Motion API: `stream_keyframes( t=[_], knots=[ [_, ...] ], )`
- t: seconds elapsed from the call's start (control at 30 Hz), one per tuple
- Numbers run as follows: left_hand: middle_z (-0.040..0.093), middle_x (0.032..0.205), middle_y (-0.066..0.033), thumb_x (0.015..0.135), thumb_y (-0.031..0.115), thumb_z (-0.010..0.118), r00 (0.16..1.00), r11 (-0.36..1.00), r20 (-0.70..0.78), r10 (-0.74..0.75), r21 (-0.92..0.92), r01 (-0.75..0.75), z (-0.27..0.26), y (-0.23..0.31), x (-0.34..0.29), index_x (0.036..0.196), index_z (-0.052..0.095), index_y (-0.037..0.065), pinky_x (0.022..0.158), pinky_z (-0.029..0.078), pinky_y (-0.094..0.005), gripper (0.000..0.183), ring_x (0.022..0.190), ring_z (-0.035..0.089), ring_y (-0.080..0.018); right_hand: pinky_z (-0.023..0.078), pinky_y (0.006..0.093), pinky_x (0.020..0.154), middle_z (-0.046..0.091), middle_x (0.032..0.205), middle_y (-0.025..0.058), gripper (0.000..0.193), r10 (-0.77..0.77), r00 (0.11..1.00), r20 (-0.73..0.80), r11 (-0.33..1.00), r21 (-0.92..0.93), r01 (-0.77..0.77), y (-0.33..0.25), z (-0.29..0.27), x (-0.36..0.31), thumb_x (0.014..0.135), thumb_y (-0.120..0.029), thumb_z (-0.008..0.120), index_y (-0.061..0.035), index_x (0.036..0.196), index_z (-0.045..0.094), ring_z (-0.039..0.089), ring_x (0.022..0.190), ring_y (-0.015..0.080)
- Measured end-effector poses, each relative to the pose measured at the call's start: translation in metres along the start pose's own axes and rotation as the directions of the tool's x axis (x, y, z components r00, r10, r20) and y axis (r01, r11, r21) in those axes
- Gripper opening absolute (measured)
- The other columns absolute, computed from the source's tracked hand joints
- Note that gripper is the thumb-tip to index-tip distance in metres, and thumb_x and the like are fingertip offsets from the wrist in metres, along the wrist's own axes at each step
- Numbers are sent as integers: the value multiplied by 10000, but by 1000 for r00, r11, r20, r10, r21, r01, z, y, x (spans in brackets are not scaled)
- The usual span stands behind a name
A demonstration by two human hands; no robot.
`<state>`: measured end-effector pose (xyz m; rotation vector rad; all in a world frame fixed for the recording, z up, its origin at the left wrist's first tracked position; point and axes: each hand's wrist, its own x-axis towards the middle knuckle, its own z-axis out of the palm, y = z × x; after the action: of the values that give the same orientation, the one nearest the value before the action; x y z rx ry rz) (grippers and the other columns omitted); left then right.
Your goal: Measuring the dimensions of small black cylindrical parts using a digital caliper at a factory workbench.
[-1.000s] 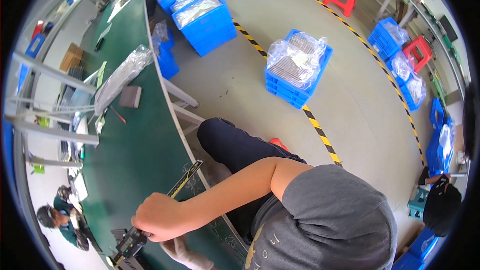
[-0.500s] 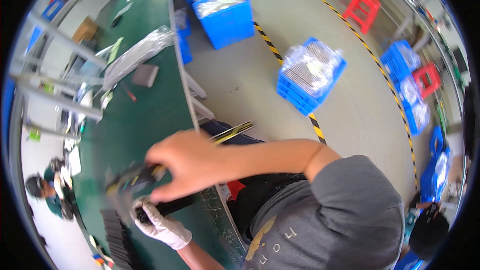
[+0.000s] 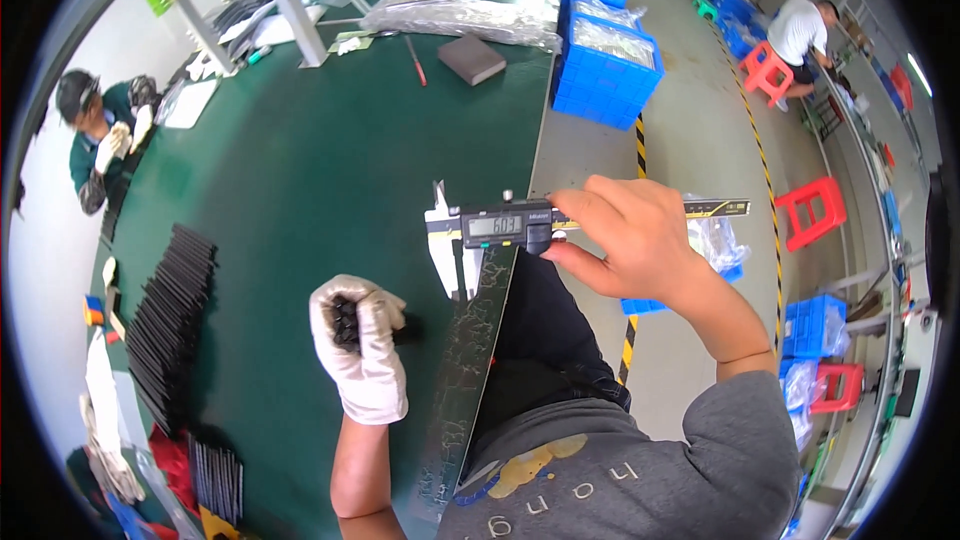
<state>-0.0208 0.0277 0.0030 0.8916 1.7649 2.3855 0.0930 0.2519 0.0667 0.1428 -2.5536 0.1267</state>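
Observation:
My right hand point(image 3: 630, 235), bare, grips a digital caliper point(image 3: 500, 223) by its slider and beam. The caliper lies crosswise above the bench edge, its display lit and its long jaws pointing toward me. Those jaws are slightly apart, with nothing seen between them. In a white glove, my left hand point(image 3: 362, 345) is closed round a bundle of thin black rods point(image 3: 346, 325). Their dark ends show inside the curled fingers; the rest of the bundle is mostly hidden. The caliper jaws are apart from the bundle, to its right.
A long row of black rods point(image 3: 172, 330) lies at left on the green bench point(image 3: 290, 180). Farther off are a brown block point(image 3: 472, 60), a red-handled tool point(image 3: 416, 62) and a plastic-wrapped bundle point(image 3: 450, 20). A co-worker point(image 3: 100, 135) sits across the bench. Blue crates point(image 3: 608, 70) stand on the floor.
My right hand has drawn the caliper away from the left hand, to the right, and now holds it still and level. The left hand keeps its bundle. My view has turned.

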Motion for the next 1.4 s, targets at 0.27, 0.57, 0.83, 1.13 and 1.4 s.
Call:
stream_keyframes(
  t=[0.27, 0.57, 0.83, 1.13, 1.4],
  knots=[
    [627, 861, -54, 905, 9, 534, 989, 974, 26, -148, 176, 141, 4, 18, 4, 1046, 552, 1, 718, 454, -217, 143, 774, 566, -82, 381, 312, 437, 521, 652, 12, 334, -52, 997, -59, 995, -94, 47, 4, 8, 13, 673, -366, 747, -101, 806, 593, 538, 508, 200],
    [666, 910, -94, 895, -15, 546, 962, 969, -140, -236, 34, 243, 1, 12, 4, 1050, 582, -11, 833, 481, -254, 160, 878, 634, -138, 353, 326, 455, 504, 598, 0, 447, -147, 988, -49, 986, -84, 142, 12, 17, 23, 546, -474, 797, -128, 709, 565, 513, 498, 205],
    [670, 942, -110, 871, -45, 562, 989, 989, 25, -148, -26, 148, 9, 17, 2, 1023, 597, -24, 842, 493, -254, 158, 906, 641, -150, 369, 281, 453, 519, 557, 21, 495, 68, 974, -215, 997, 46, -60, 5, 10, 27, 475, -483, 810, -81, 681, 607, 501, 468, 192],
    [676, 939, -112, 862, -41, 587, 980, 985, 97, -173, 43, 170, 13, 14, -11, 986, 627, -21, 828, 507, -286, 132, 906, 645, -170, 377, 294, 453, 510, 632, 50, 432, 44, 995, -91, 996, 84, -36, -17, 11, 30, 677, -263, 752, -69, 1048, 646, 489, 494, 186],
    [669, 889, -67, 820, -58, 621, 987, 994, 154, -49, 105, 33, 14, 10, -10, 983, 625, 30, 688, 494, -213, 186, 760, 615, -79, 368, 300, 441, 490, 616, 46, 386, 24, 999, -29, 992, 128, -20, -14, 12, 29, 714, -212, 702, -56, 1062, 638, 484, 481, 193]
  ],
)
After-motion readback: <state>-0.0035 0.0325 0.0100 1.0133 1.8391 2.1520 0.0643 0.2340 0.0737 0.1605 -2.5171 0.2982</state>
